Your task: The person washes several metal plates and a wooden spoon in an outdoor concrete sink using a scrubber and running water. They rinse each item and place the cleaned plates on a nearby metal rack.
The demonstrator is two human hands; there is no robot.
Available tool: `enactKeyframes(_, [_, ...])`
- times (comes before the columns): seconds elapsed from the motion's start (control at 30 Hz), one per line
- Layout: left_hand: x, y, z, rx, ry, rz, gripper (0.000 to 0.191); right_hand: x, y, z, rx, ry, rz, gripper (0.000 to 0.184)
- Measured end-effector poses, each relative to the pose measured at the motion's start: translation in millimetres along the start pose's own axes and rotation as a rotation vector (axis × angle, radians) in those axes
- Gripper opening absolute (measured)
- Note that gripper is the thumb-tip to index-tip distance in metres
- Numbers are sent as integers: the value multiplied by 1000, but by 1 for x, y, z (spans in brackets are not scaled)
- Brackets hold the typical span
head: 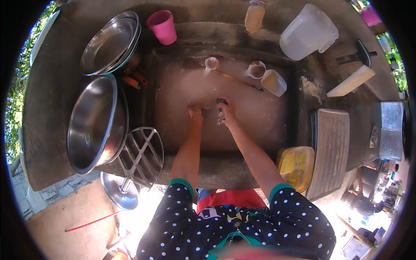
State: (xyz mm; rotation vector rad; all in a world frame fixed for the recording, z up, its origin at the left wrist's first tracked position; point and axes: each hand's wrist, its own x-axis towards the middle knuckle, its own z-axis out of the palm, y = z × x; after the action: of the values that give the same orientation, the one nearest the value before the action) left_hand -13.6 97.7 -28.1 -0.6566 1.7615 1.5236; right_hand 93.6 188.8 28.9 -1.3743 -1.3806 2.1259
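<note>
Both my hands are over a concrete sink filled with cloudy, greyish-pink water. My left hand is partly under the surface, and whatever its fingers touch is hidden. Beside it a faint curved rim shows at the water line. My right hand is closed around a dark scouring pad, with pale wet bits clinging below the fingers. Farther back float a small white cup, another round cup and a translucent plastic container. A long thin handle lies half sunk between them.
Stacked metal bowls, a large steel basin and a metal mixer beater stand left. Behind is a pink cup. To the right are a translucent pitcher, baking trays and a yellow tub.
</note>
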Motion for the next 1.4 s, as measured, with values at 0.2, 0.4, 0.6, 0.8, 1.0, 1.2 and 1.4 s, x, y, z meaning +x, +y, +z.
enactKeyframes(0.2, [-55, -3, -56, -189, -332, 91, 63, -27, 17, 12, -699, 95, -606, 35])
enactKeyframes(0.4, [-75, -3, -77, -69, -427, 130, 66, -20, 32, 11, -1175, 6, -646, 38])
enactKeyframes(0.6, [-64, -15, -69, 124, -675, 4, 66, 28, 18, 23, -886, -154, -700, 49])
enactKeyframes(0.8, [-60, -23, -70, 393, -419, 453, 55, 14, -16, 37, -1179, -367, -698, 62])
enactKeyframes(1.0, [-53, -23, -72, 578, -226, 599, 45, 8, -40, 19, -1106, -265, -601, 62])
enactKeyframes(1.2, [-73, -6, -65, 345, -276, 758, 40, -4, -60, 30, -1214, -7, -391, 49])
enactKeyframes(1.4, [-76, 20, -58, 599, -370, 657, 43, -21, -61, 38, -1220, -206, -860, 35])
